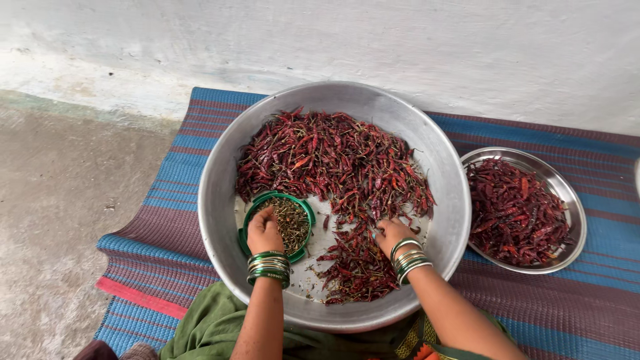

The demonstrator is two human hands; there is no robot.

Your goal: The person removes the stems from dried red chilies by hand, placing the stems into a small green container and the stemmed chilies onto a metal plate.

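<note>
Two bangled hands at lower centre: left hand (264, 231) curled over one small green bowl (248, 220) of dried stems; right hand (393, 235) pressed fingers-down into dried red chillies (333, 157) filling one large steel basin (220, 193); centre right, one steel plate (579, 212) holds more chillies.

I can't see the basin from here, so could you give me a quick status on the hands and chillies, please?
Left hand over green stem bowl, fingers curled. Right hand in dried red chillies, grip unclear. Second plate alongside; nothing obstructing.
</note>
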